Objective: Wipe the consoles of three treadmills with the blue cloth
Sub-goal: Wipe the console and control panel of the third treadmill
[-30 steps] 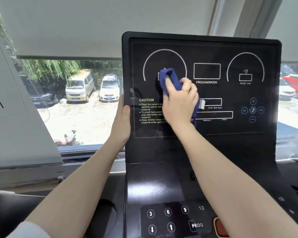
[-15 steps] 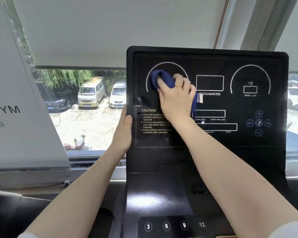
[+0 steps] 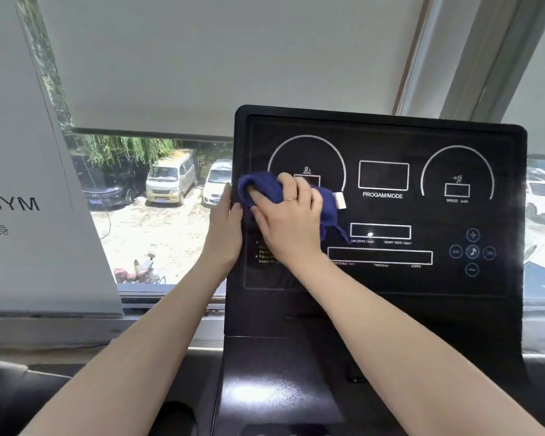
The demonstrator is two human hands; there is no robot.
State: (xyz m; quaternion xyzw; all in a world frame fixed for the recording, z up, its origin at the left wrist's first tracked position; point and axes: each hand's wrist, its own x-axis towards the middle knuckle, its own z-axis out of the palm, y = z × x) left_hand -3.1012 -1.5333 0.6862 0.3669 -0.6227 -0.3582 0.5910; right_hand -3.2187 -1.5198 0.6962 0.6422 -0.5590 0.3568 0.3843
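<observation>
- Pressing a bunched dark-blue cloth (image 3: 261,187) flat against the glossy black treadmill console panel (image 3: 381,215), the right hand (image 3: 288,221) now works the panel's left edge, just under the left white arc; a second ago it was nearer the middle of that dial, so the stroke has swept leftward and a little down.
- Its fingers (image 3: 285,184) lie close together over the cloth, pinning it to the screen; a white tag sticks out of the cloth on the right.
- At the panel's left rim the left hand (image 3: 225,228) has stayed put, fingers straight and together along the edge, thumb in front, steadying it.
- To my eye the left third is being covered while the centre boxes, the right dial and the round buttons (image 3: 472,252) remain, and only this one console is in view.
- Around it: a grey roller blind (image 3: 221,61), a white sign reading GYM (image 3: 16,204), and parked vans (image 3: 170,177) outside the window.
- Nothing blocks the panel; only the steadying thumb sits close to the cloth's path.
</observation>
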